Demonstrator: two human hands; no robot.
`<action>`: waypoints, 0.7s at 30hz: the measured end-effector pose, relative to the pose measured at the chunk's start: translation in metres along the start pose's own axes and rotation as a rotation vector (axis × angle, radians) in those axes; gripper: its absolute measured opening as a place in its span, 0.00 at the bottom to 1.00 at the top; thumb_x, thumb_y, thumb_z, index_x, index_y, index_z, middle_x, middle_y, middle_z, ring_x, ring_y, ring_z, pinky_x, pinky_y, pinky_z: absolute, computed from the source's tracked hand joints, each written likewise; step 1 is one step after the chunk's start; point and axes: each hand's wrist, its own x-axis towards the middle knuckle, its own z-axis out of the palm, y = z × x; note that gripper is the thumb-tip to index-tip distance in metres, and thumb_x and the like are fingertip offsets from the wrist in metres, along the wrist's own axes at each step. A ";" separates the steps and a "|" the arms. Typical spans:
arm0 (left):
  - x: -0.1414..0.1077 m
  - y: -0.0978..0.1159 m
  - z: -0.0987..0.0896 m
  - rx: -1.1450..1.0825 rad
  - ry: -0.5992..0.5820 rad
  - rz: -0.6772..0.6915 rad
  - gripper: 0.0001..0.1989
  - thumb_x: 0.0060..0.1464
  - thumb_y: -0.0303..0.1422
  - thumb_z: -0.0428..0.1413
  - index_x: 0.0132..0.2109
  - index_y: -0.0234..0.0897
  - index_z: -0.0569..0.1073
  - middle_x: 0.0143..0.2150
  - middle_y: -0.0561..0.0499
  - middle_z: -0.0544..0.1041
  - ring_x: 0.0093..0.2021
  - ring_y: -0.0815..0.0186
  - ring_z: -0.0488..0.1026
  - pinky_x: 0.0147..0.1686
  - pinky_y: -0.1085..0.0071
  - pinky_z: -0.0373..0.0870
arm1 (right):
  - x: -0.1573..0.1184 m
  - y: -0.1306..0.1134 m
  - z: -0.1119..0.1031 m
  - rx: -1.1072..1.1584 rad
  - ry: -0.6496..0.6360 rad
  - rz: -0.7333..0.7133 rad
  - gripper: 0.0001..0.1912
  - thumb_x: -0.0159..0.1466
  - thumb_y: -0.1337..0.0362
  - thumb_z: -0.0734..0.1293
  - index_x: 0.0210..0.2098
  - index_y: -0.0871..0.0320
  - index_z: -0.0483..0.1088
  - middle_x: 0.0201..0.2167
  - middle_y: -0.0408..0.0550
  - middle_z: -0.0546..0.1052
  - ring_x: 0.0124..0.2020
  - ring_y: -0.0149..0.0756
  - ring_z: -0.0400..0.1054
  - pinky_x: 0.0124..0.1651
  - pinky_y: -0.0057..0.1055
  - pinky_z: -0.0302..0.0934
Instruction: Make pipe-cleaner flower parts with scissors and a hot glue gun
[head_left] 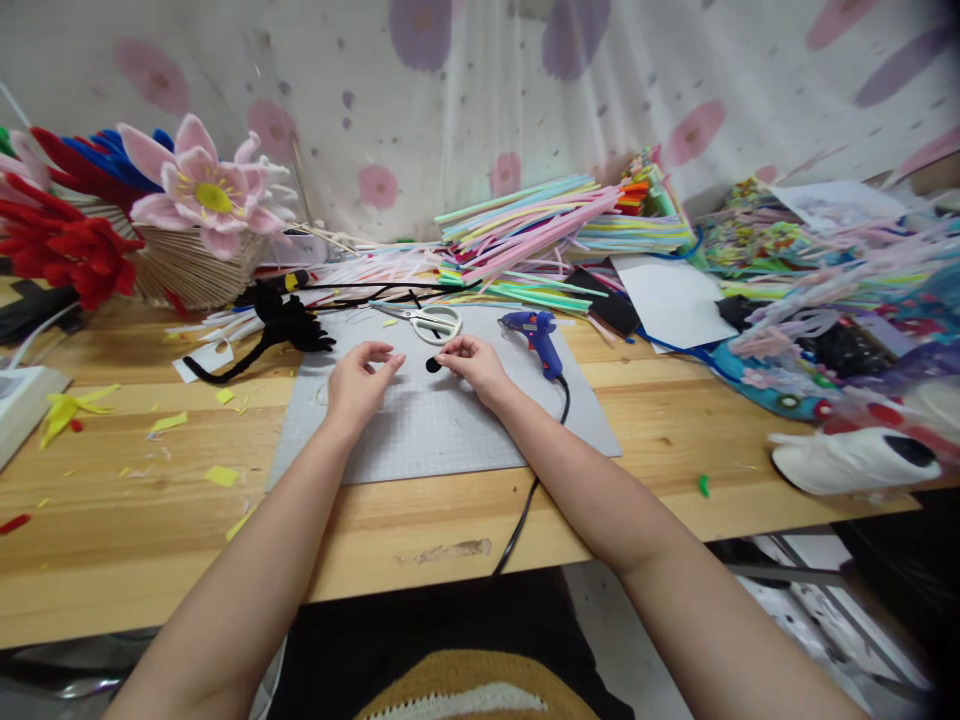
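My right hand (474, 366) pinches a small black round piece (433, 365) between its fingertips, just above the grey cutting mat (420, 430). To its left, my left hand (365, 380) hovers over the mat, thumb and fingers apart, holding nothing. Scissors with white handles (436, 322) lie just beyond the hands, near the mat's back edge. A blue glue gun (536, 338) rests on the mat to the right of my right hand, its black cable running to the table's front edge. A black fuzzy shape with a curved stem (281, 330) lies left of the scissors.
Pink and red fuzzy flowers (206, 195) stand at the back left. Bundles of pastel pipe cleaners (540, 225) lie along the back. White paper (671, 300) and a cluttered pile sit right. A white object (851, 460) lies near the right front edge. Yellow scraps (222, 475) dot the left.
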 end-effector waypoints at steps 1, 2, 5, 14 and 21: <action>-0.002 0.001 0.005 -0.038 -0.046 0.014 0.19 0.44 0.44 0.57 0.41 0.38 0.75 0.36 0.50 0.76 0.24 0.72 0.65 0.26 0.74 0.61 | 0.000 0.000 0.000 0.004 -0.006 0.001 0.16 0.40 0.59 0.72 0.23 0.60 0.65 0.17 0.38 0.67 0.18 0.22 0.54 0.22 0.25 0.47; -0.004 0.001 0.010 -0.079 -0.095 0.021 0.19 0.45 0.43 0.57 0.43 0.38 0.74 0.38 0.50 0.76 0.23 0.73 0.64 0.25 0.74 0.60 | 0.000 0.000 0.001 0.008 -0.012 0.002 0.16 0.39 0.59 0.72 0.23 0.60 0.65 0.17 0.38 0.67 0.18 0.22 0.54 0.23 0.25 0.48; -0.009 0.004 0.021 -0.185 -0.226 -0.016 0.18 0.46 0.43 0.55 0.41 0.35 0.74 0.35 0.49 0.75 0.20 0.74 0.62 0.21 0.75 0.58 | 0.001 -0.001 0.003 0.011 -0.027 0.003 0.16 0.39 0.59 0.72 0.22 0.59 0.64 0.17 0.38 0.67 0.18 0.22 0.55 0.24 0.25 0.49; -0.013 0.011 0.023 -0.311 -0.299 -0.152 0.15 0.41 0.42 0.59 0.28 0.33 0.73 0.17 0.57 0.64 0.16 0.76 0.55 0.18 0.76 0.50 | -0.002 -0.002 0.009 0.031 -0.077 0.002 0.15 0.39 0.61 0.72 0.23 0.60 0.65 0.19 0.37 0.68 0.20 0.22 0.56 0.25 0.25 0.49; -0.014 0.013 0.020 -0.320 -0.316 -0.114 0.13 0.41 0.39 0.58 0.21 0.33 0.68 0.15 0.58 0.61 0.16 0.77 0.54 0.18 0.77 0.49 | -0.004 0.000 0.009 0.020 -0.127 0.000 0.15 0.40 0.60 0.73 0.24 0.60 0.65 0.20 0.38 0.69 0.21 0.23 0.57 0.26 0.24 0.49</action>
